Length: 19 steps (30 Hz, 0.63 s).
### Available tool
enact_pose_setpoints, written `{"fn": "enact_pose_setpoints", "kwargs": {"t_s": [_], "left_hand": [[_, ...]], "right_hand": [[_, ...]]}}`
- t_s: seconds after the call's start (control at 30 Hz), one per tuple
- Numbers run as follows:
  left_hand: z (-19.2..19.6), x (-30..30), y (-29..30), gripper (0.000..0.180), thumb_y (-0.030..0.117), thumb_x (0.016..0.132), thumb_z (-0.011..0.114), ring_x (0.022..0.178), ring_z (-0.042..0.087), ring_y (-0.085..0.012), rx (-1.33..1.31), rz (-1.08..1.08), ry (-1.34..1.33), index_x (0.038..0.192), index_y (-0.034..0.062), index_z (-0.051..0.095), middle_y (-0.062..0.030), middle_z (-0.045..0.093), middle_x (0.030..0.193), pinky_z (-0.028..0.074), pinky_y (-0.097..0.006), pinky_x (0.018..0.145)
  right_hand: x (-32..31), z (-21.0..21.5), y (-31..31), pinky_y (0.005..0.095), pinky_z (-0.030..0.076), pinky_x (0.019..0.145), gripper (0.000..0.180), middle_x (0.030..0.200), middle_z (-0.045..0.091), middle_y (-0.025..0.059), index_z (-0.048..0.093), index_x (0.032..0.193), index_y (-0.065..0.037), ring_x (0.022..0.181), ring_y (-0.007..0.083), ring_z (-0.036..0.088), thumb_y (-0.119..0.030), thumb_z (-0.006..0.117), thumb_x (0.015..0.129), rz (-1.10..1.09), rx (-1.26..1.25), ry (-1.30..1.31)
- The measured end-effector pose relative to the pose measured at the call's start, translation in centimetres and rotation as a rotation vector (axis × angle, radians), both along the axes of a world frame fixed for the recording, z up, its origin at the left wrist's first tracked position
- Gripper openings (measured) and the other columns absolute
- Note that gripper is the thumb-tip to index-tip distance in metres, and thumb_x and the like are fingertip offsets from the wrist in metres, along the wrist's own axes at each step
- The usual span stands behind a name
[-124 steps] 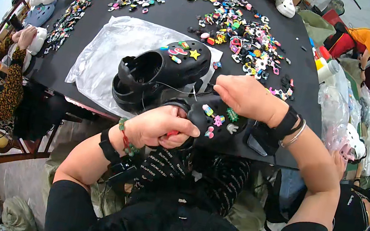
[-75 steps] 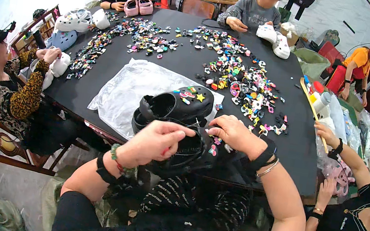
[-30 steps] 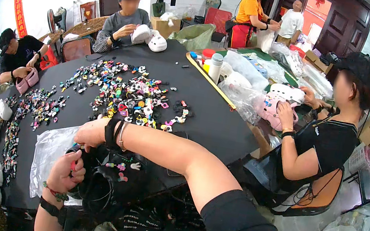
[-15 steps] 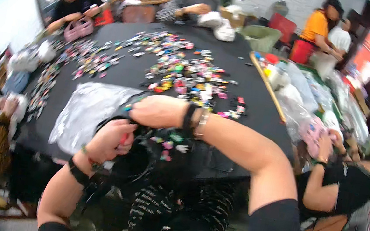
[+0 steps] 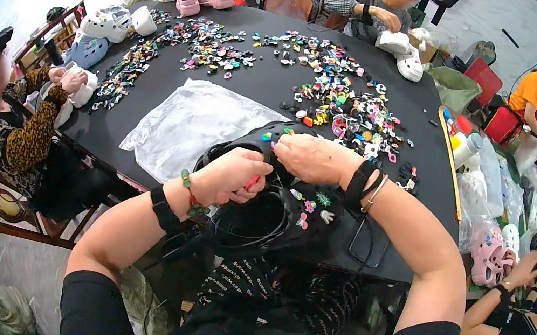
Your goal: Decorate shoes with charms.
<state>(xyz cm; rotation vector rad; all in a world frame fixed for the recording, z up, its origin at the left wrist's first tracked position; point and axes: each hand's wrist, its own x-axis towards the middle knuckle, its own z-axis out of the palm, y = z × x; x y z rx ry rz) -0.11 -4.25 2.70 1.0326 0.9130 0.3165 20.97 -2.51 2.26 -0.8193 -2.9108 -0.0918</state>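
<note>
A dark clog (image 5: 255, 138) with a few colourful charms on its top lies at the table's near side. My right hand (image 5: 316, 158) is bent over it, fingertips pinched together against its upper; what they hold is hidden. My left hand (image 5: 231, 177) is closed beside the clog's near side, with a small red object (image 5: 252, 182) showing between the fingers. Closer to me is a second black clog (image 5: 259, 217), its opening facing up. Several loose charms (image 5: 308, 207), pink, green and white, lie to its right.
A crumpled clear plastic bag (image 5: 184, 121) is spread left of my hands. Piles of small charms (image 5: 356, 108) cover the table's middle and far left. A phone (image 5: 369, 243) lies by my right forearm. Co-workers handle pink and white clogs (image 5: 410, 63) around the table.
The view has shifted left, so the table and people appear farther right. Both my hands stay at the dark clog, right fingers still on its top and the red object still in my left.
</note>
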Motion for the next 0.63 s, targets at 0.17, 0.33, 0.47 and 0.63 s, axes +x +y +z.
{"fn": "enact_pose_setpoints", "kwargs": {"t_s": [0.17,0.33,0.47,0.63], "left_hand": [[-0.1,0.3,-0.3,0.028,0.016,0.096,0.051,0.037,0.032,-0.0101,0.015,0.035,0.000,0.070,0.0101,0.041,-0.0014,0.043,0.052,0.022,-0.026,0.035],[-0.2,0.4,-0.3,0.027,0.015,0.095,0.051,0.038,0.034,-0.0104,0.051,0.035,0.003,0.071,0.0090,0.042,-0.0021,0.044,0.054,0.023,-0.026,0.034],[0.0,0.3,-0.3,0.026,0.015,0.095,0.051,0.038,0.035,-0.0108,0.053,0.028,-0.006,0.071,0.0086,0.042,-0.0024,0.045,0.054,0.023,-0.026,0.034],[-0.5,0.2,0.0,0.026,0.016,0.094,0.052,0.038,0.036,-0.0117,0.044,0.009,-0.008,0.072,0.0073,0.043,-0.0041,0.045,0.054,0.025,-0.026,0.034]], "right_hand": [[0.0,-0.1,0.1,0.0407,0.049,0.074,0.016,0.085,0.058,0.0156,0.050,0.089,0.001,0.083,0.0320,0.061,-0.015,0.050,0.089,-0.014,-0.109,0.069],[0.4,-1.0,0.7,0.0417,0.048,0.077,0.015,0.086,0.057,0.0174,0.050,0.090,0.001,0.085,0.0340,0.059,-0.015,0.051,0.090,0.042,-0.115,0.168],[0.7,-0.9,0.7,0.0429,0.047,0.077,0.017,0.087,0.057,0.0185,0.051,0.093,0.000,0.087,0.0350,0.059,-0.017,0.051,0.092,-0.021,-0.183,0.195],[0.4,1.4,-0.1,0.0459,0.046,0.083,0.035,0.093,0.059,0.0186,0.051,0.098,-0.002,0.093,0.0375,0.059,-0.034,0.062,0.088,-0.122,-0.262,-0.016]]}}
